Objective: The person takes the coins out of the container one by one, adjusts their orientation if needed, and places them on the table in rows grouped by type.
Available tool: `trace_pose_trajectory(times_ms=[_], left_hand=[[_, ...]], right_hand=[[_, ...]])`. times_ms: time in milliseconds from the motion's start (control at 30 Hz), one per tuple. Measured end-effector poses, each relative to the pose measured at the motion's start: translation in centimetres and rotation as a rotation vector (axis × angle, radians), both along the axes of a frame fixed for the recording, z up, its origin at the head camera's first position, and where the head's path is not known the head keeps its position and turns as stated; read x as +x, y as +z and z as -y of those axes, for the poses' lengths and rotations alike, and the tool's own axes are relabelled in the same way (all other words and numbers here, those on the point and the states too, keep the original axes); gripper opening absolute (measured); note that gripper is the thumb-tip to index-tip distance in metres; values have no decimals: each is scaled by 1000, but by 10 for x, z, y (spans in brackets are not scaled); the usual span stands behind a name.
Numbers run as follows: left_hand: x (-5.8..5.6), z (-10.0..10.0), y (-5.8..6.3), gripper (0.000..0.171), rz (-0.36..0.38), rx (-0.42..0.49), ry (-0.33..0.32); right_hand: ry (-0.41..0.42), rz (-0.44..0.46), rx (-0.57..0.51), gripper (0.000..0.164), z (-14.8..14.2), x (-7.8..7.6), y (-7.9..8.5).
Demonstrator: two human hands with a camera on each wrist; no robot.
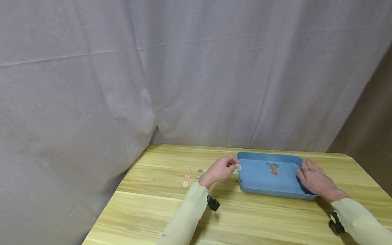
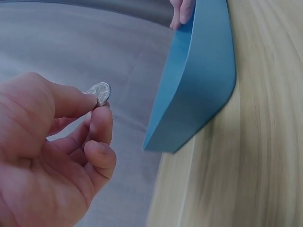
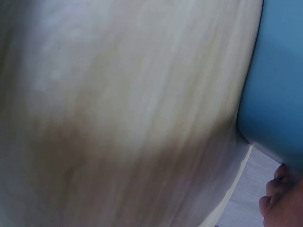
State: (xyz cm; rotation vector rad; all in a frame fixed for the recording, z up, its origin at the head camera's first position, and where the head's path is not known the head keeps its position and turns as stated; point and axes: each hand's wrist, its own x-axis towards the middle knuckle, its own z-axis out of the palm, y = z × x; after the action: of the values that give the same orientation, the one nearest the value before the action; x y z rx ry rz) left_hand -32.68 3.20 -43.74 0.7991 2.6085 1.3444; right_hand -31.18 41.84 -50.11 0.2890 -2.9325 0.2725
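from my end, the left hand (image 1: 222,168) pinches a silver coin (image 1: 238,167) at its fingertips, wrist reaching inward; the tray (image 1: 257,173) sits just right of that pinch. my right hand (image 1: 316,180) rests at the tray's far end, fingers relaxed and extended. loose coins (image 1: 188,177) lie left of the pinch.

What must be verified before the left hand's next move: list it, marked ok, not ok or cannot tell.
1. Grip: ok; the left hand pinches a silver coin.
2. Right hand on the tray: ok, at its right end.
3. Silver coin released: not ok; held near the tray's left wall.
4. Tray coins away from that wall: ok.
5. All table coins visible: cannot tell; five show, the left forearm may hide more.
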Motion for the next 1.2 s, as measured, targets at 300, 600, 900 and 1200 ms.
trace_pose_trajectory(times_ms=[300, 600, 900, 1200], left_hand=[[-1, 30, -3, 9, -11, -61, 36], [1, 55, -13, 8, -30, -83, 38], [-2, 82, -20, 10, -25, -200, 25], [2, 106, -21, 12, 47, -285, 49]], right_hand=[[-8, 9, -3, 70, 0, -2, 0], [1, -11, -1, 68, 0, -1, -1], [0, -8, -4, 70, 0, -1, 1], [-10, 0, 0, 70, 0, -2, 0]])
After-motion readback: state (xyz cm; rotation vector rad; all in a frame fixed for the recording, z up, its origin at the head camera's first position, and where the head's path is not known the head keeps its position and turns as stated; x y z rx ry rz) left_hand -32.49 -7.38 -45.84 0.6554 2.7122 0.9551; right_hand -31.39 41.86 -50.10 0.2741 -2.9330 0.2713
